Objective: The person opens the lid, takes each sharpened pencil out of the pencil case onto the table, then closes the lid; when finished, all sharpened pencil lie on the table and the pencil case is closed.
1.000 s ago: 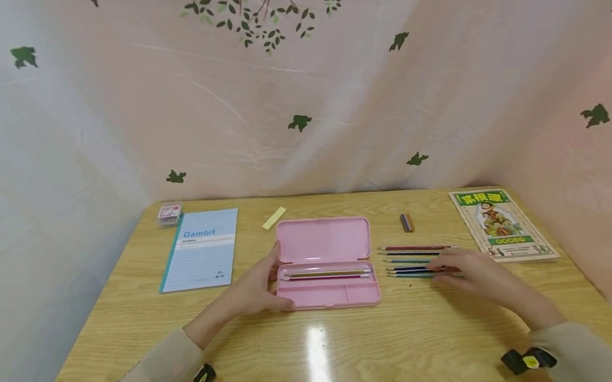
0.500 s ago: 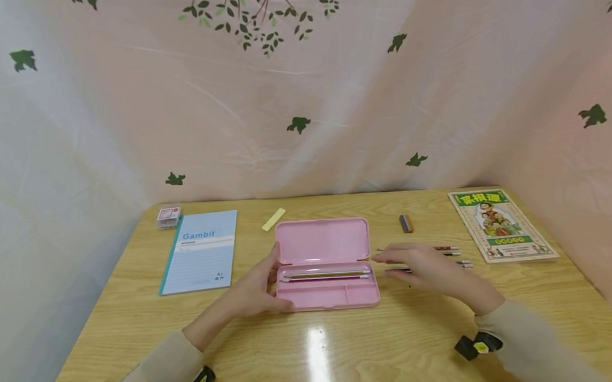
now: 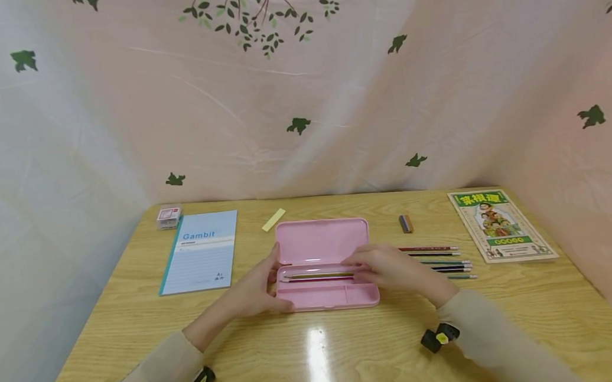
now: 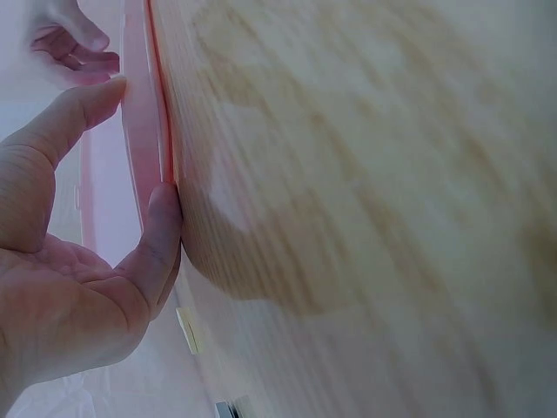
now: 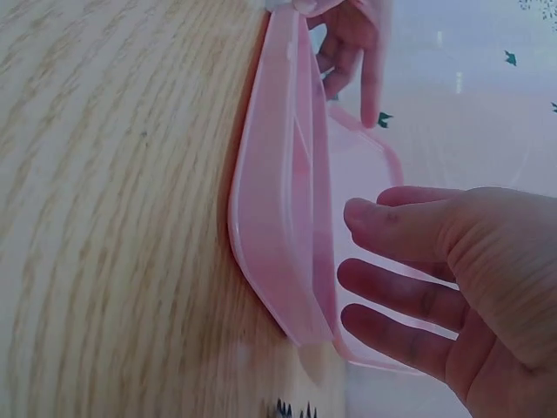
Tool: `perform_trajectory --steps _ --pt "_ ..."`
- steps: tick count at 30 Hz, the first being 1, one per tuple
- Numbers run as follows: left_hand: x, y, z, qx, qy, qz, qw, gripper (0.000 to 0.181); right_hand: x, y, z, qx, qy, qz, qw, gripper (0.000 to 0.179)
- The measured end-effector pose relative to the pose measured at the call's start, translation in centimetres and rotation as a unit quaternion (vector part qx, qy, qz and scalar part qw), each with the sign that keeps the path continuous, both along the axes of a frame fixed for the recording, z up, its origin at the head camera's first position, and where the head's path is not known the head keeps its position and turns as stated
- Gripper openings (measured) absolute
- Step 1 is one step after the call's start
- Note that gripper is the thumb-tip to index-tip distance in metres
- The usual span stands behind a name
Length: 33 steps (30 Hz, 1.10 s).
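Note:
A pink pencil case [image 3: 313, 298] lies with its lid raised at the middle of the table, two pencils [image 3: 317, 277] in its long upper compartment. My left hand [image 3: 259, 286] grips the case's left end, thumb at the front corner and fingers toward the hinge side. Over the right end of the case is my right hand [image 3: 391, 266], its fingertips above the eraser ends of those pencils and covering them in the head view. In the right wrist view the right thumb and fingers [image 5: 392, 292] are apart, with nothing seen between them.
Several pencils [image 3: 449, 262] lie right of the case, partly behind the right hand. Behind them sits a small brown-and-blue block [image 3: 406, 223]. A booklet [image 3: 502, 224] is at the right, a Gambit notebook [image 3: 198, 252] and small box [image 3: 169, 217] at the left, a yellow strip [image 3: 273, 220] behind the case.
My right hand has moved left from the loose pencils to above the case's right end, uncovering the loose pencils' eraser ends. The left hand and the case stay put.

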State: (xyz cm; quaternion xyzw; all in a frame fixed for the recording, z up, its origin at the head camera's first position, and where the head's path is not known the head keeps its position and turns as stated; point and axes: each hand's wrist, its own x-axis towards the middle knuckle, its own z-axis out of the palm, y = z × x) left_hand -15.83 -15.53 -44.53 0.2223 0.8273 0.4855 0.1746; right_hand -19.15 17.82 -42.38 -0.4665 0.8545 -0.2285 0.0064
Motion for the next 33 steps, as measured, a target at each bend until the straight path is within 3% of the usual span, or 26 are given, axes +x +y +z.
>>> perform_trajectory --steps 8,16,33 --pt "0.0 0.0 0.0 -0.012 0.003 0.005 0.9999 0.131 -0.2 -1.4 -0.3 0.025 0.02 -0.015 0.9994 0.021" --pt "-0.1 0.0 -0.1 -0.013 0.004 0.004 0.9999 0.131 0.2 -2.2 -0.5 0.055 0.001 -0.036 0.9978 0.028" --pt "0.0 0.0 0.0 -0.002 0.0 0.003 1.0 0.13 0.3 -2.7 -1.0 0.068 0.031 -0.032 0.9967 0.03"
